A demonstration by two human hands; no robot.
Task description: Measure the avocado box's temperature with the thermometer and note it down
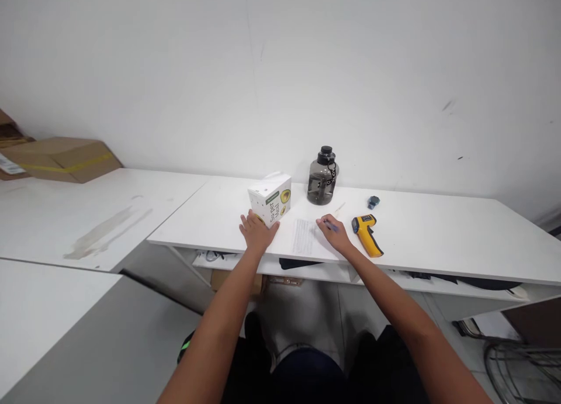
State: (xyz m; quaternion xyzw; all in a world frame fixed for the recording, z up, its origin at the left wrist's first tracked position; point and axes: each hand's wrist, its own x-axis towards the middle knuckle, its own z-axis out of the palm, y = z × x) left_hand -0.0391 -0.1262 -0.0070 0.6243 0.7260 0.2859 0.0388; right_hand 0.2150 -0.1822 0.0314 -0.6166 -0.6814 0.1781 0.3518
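Observation:
My left hand (258,233) grips the near lower part of a white "Super Meal" box (272,198) printed with avocados, thumb on one side and fingers on the other. The box stands tilted on the white desk. In my closed right hand (333,234) is a blue pen (329,224), held above the right side of a sheet of paper (303,238). Rows of faint marks cover the sheet; they are too small to read. Just right of this hand lies a yellow and black infrared thermometer (368,234).
A dark translucent water jug (321,180) stands near the wall. A wristwatch (373,202) lies behind the thermometer. Cardboard boxes (65,157) sit on the left-hand table (162,185). Under the desk (447,234) runs a shelf (337,271) with dark items on it.

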